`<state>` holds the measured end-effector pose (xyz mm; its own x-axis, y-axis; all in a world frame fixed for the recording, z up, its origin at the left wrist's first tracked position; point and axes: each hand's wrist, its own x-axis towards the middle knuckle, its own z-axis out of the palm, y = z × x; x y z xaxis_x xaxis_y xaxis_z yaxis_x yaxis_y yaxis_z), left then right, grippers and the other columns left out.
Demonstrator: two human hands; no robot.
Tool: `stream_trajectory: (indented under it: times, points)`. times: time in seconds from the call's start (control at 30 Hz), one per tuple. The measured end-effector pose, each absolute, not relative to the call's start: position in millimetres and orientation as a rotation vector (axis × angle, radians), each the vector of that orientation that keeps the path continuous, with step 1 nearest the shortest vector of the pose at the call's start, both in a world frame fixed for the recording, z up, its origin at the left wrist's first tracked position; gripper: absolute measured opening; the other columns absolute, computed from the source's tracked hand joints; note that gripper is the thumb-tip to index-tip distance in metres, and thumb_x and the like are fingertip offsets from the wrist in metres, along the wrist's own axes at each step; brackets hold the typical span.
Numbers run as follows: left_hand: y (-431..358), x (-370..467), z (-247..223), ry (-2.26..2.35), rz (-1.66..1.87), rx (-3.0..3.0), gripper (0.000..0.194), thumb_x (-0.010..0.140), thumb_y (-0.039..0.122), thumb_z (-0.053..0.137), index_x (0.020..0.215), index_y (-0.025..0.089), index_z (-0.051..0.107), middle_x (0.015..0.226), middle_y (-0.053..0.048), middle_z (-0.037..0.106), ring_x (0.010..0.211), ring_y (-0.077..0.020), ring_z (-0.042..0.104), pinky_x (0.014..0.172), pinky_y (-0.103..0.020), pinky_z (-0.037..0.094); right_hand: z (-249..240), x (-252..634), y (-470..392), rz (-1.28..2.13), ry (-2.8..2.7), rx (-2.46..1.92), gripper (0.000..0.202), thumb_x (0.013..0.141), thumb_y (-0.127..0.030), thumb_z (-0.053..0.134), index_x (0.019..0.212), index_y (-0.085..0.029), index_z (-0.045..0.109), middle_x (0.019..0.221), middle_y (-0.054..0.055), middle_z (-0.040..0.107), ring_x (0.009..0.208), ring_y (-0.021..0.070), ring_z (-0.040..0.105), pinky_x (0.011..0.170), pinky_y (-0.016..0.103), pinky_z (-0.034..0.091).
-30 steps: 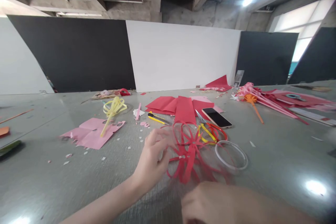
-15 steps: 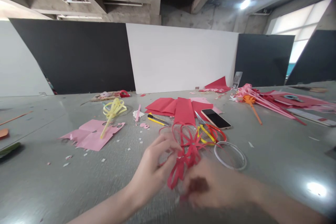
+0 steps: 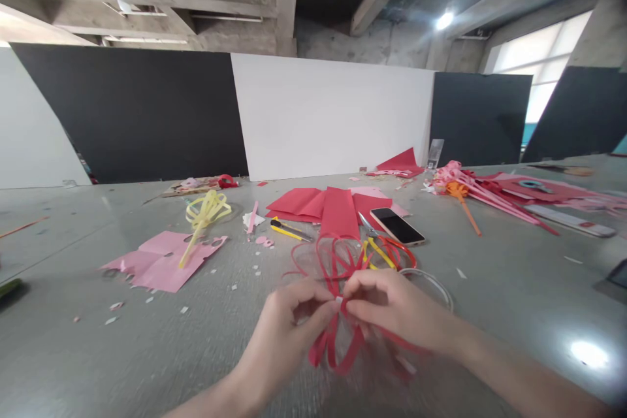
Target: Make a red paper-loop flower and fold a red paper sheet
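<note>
Thumb and fingers of my left hand (image 3: 289, 323) pinch the middle of a flower-like bundle of looped red paper strips (image 3: 353, 347). A small white patch (image 3: 339, 300), perhaps tape, shows at that middle. My right hand (image 3: 401, 307) pinches a red paper strip (image 3: 399, 339) against the same spot; the strip trails beneath the palm to the lower right. The fingertips of both hands nearly meet. More thin red loops (image 3: 326, 251) lie just beyond the hands, and whether they are a separate piece I cannot tell.
Scissors (image 3: 379, 251), a phone (image 3: 398, 226), a tape ring (image 3: 434, 284) and a yellow utility knife (image 3: 289, 229) lie past the hands. Folded red paper (image 3: 340, 212) sits behind. To the left, a yellow strip flower (image 3: 208, 209) rests on pink paper (image 3: 161, 261). Pink strip flowers (image 3: 453, 176) lie right.
My right hand has risen from below the red bundle to its middle, bringing a red strip to my left fingertips. The view has shifted slightly.
</note>
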<state>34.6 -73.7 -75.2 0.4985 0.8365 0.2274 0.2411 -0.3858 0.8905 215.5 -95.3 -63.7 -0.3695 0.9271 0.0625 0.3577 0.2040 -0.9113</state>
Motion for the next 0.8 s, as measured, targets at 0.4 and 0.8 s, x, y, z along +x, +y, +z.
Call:
stream_trajectory:
  times: [0.4,0.8]
  points:
    - [-75.7,22.5,-97.8,0.670,1.331,2.684,0.023,0.086,0.008,0.045,0.102,0.019,0.056,0.090,-0.004,0.058,0.079,-0.0128,0.057,0.070,-0.021,0.047,-71.0,206.4,-100.4,0.771,-1.891,-1.213,0.013,0.081,-0.021,0.049,0.079,-0.018,0.062,0.073,-0.002,0.064,0.068,0.0112,0.055,0.061,0.021,0.043]
    - [-76.0,36.1,-74.9,0.887,1.028,2.065,0.015,0.076,0.015,0.055,0.073,0.020,0.069,0.069,-0.001,0.061,0.063,-0.0129,0.055,0.056,-0.021,0.044,-71.4,204.5,-103.3,0.579,-1.963,-1.125,0.014,0.081,-0.016,0.049,0.075,-0.019,0.061,0.067,-0.004,0.061,0.063,0.0097,0.053,0.059,0.020,0.040]
